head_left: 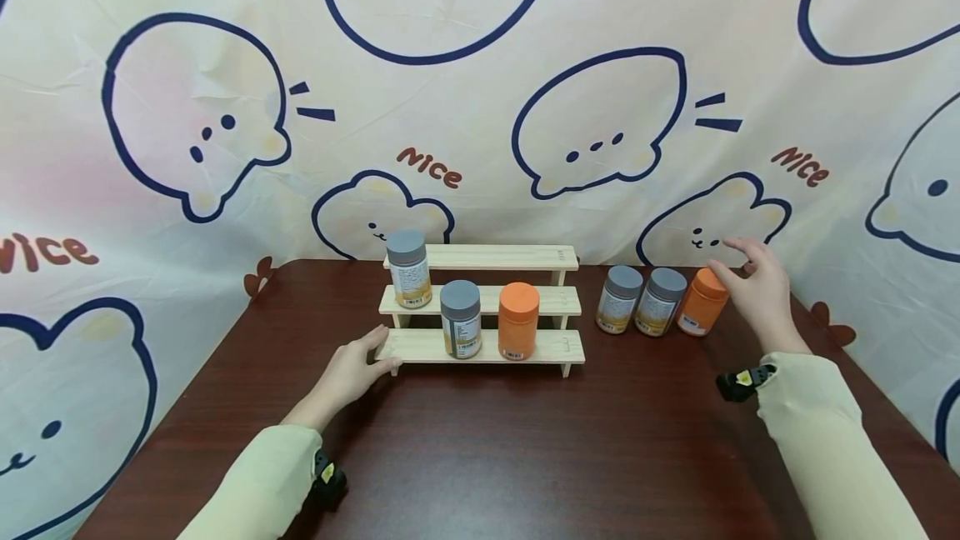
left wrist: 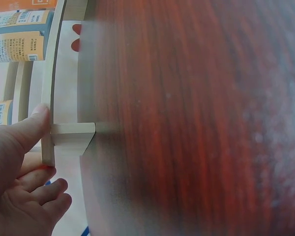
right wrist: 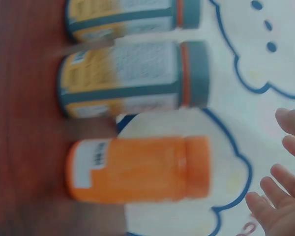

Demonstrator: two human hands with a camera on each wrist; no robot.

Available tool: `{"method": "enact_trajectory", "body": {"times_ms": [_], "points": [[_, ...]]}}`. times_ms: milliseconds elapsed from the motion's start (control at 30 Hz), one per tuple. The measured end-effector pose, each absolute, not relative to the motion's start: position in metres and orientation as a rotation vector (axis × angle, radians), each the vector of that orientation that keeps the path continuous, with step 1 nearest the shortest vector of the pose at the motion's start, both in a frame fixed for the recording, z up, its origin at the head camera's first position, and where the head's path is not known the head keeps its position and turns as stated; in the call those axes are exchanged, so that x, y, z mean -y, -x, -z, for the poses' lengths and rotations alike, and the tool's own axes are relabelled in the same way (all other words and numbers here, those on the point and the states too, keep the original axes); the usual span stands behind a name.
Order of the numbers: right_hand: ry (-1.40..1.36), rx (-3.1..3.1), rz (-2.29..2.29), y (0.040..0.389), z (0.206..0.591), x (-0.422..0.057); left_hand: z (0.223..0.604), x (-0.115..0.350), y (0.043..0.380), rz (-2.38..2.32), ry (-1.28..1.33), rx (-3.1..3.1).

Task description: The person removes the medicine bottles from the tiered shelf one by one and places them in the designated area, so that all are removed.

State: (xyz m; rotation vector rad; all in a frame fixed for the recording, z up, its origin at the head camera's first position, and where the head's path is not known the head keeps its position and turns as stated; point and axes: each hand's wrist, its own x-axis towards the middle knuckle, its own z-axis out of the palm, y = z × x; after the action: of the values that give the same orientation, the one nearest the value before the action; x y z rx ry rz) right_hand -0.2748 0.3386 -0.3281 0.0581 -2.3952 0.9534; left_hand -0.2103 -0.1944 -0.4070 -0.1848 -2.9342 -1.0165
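Observation:
A three-tier wooden display rack [head_left: 555,347] stands at the back of the table. My left hand [head_left: 347,375] pinches the left end of its lowest tier, thumb against the board [left wrist: 47,88] in the left wrist view. A grey-lidded jar [head_left: 461,332] and an orange jar [head_left: 518,323] stand on that tier, and another grey-lidded jar [head_left: 408,273] on the middle one. To the right of the rack, on the tabletop, is a second orange jar [right wrist: 137,169]. Just beyond its lid my right hand [head_left: 757,294] hovers with fingers spread, holding nothing.
Two more grey-lidded jars [head_left: 618,302] stand on the dark wood table [head_left: 600,440], left of the orange one by my right hand. A patterned cloth [head_left: 480,107] hangs behind the table's back edge and along both sides.

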Motion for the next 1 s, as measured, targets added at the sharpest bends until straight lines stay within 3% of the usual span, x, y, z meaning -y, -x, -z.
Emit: {"method": "enact_trajectory", "body": {"times_ms": [367,1000], "points": [[-0.29,2.347,-1.023,0.274,0.289,-0.297,0.407,0.195,0.209,1.004,0.216,2.92],[-0.623,2.334,-1.051,0.28,0.254,-0.218,0.407,0.195,0.21,1.029,0.179,2.937]]}}
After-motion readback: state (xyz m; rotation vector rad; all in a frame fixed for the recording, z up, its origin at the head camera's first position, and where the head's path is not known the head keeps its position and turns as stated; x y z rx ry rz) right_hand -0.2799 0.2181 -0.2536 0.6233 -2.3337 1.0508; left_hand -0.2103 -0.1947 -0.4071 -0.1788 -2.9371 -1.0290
